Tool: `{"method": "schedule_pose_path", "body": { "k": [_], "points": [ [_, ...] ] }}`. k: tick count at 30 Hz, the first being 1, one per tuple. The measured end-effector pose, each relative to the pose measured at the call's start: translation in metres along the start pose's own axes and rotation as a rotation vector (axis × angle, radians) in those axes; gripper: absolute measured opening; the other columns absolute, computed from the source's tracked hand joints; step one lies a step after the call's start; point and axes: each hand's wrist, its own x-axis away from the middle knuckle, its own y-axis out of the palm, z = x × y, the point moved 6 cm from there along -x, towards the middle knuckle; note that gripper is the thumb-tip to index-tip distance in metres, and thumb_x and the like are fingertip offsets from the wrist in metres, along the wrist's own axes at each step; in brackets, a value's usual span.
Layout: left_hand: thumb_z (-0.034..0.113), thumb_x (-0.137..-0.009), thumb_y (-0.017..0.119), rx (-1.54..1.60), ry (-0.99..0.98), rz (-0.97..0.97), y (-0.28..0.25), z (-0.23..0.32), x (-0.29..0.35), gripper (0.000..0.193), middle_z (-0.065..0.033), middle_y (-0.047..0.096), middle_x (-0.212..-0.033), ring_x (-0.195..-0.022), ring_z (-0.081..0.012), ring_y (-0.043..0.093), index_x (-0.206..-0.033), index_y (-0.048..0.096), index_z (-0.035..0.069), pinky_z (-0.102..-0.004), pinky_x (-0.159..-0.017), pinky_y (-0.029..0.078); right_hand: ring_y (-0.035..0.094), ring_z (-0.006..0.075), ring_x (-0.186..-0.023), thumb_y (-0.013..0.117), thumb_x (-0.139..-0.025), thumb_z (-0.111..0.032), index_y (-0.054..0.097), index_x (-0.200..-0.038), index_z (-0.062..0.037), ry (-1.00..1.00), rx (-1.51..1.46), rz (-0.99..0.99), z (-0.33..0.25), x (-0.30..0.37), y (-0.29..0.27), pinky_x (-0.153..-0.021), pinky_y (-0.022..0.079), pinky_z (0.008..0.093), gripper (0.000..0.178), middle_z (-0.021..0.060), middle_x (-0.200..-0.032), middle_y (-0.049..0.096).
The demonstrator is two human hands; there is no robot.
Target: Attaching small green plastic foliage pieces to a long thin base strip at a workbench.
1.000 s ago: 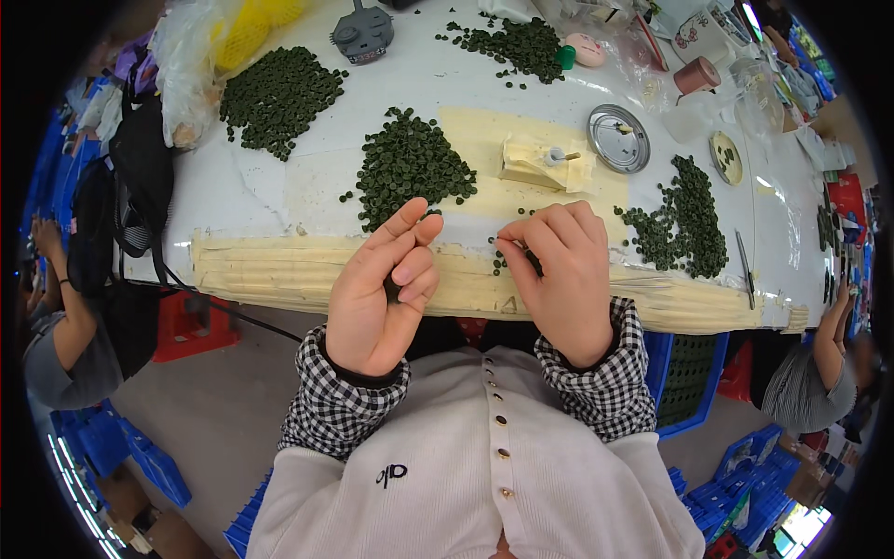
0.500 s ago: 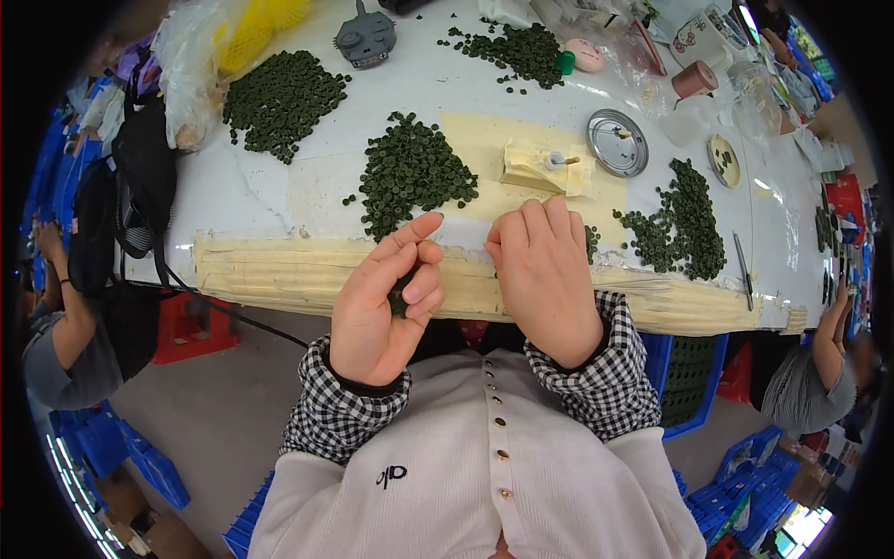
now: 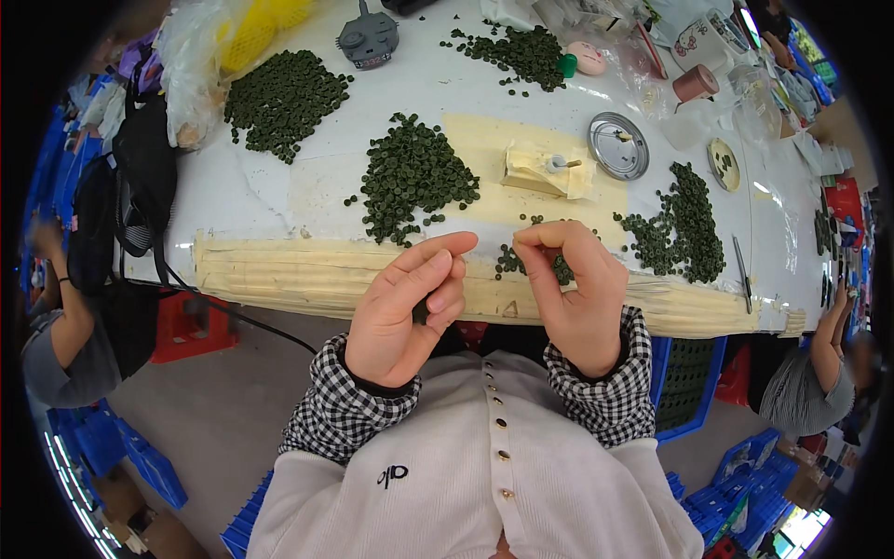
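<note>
My left hand hovers over the table's front edge, its fingers curled around small dark green discs that barely show in the palm. Its thumb and index finger point towards my other hand. Thumb and index fingertips of my right hand are pressed together; whatever they pinch is too small to make out. A few loose green discs lie beside and behind the right hand. Behind both hands is a pile of the same discs. A tape-covered block with a short upright peg stands to the pile's right.
More disc piles lie at the left, back and right. Around them are a grey turret-shaped part, a round metal lid, a tweezer-like tool, a black bag and a thread spool. People sit at both sides.
My right hand has drawn back and right, turning to show its pinch and uncovering loose discs. The left hand has shifted slightly right and nearer.
</note>
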Motion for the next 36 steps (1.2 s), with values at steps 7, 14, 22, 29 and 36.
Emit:
{"method": "schedule_pose_path", "body": {
  "k": [7,14,22,29,36],
  "points": [
    [0.008,-0.092,0.049,0.077,-0.032,-0.069,-0.004,-0.005,-0.002,0.021,-0.0042,0.060,-0.090,-0.060,-0.0045,0.039,-0.111,0.055,0.000,-0.0187,-0.054,0.034,0.060,0.0188,-0.069,0.065,-0.072,0.008,0.067,-0.089,-0.0006,-0.046,-0.088,-0.030,-0.011,0.002,-0.004,-0.059,0.048,0.0270,0.019,0.0095,-0.079,0.063],
    [0.011,-0.094,0.050,0.042,-0.038,-0.029,0.001,-0.009,-0.003,0.015,-0.0036,0.060,-0.088,-0.056,-0.0028,0.036,-0.104,0.057,0.002,-0.0173,-0.051,0.032,0.062,0.0164,-0.066,0.067,-0.072,0.006,0.067,-0.087,-0.0004,0.056,-0.235,-0.047,-0.004,0.008,-0.003,-0.060,0.049,0.0255,0.016,0.0088,-0.080,0.066],
    [0.013,-0.096,0.046,0.072,-0.062,-0.100,-0.001,-0.015,-0.003,0.015,-0.0004,0.056,-0.086,-0.052,-0.0017,0.031,-0.105,0.054,0.006,-0.0164,-0.048,0.028,0.061,0.0138,-0.066,0.067,-0.073,0.005,0.065,-0.084,0.0016,0.085,-0.301,-0.060,-0.007,0.009,-0.003,-0.060,0.048,0.0235,0.012,0.0074,-0.078,0.064],
    [0.008,-0.092,0.052,0.069,-0.052,-0.105,0.002,-0.013,-0.003,0.017,-0.0034,0.061,-0.088,-0.054,-0.0023,0.033,-0.107,0.057,0.002,-0.0171,-0.050,0.031,0.059,0.0137,-0.065,0.066,-0.073,0.006,0.064,-0.084,0.0020,0.021,-0.310,-0.073,-0.012,0.007,-0.003,-0.059,0.047,0.0234,0.012,0.0079,-0.078,0.063],
    [0.005,-0.090,0.054,0.044,-0.030,-0.130,0.003,-0.012,-0.001,0.019,-0.0063,0.062,-0.095,-0.056,-0.0031,0.035,-0.108,0.059,0.003,-0.0178,-0.050,0.032,0.058,0.0135,-0.067,0.066,-0.072,0.005,0.064,-0.084,0.0003,0.000,-0.281,-0.059,-0.015,0.004,-0.006,-0.060,0.047,0.0236,0.013,0.0074,-0.079,0.061]
  ]
}}
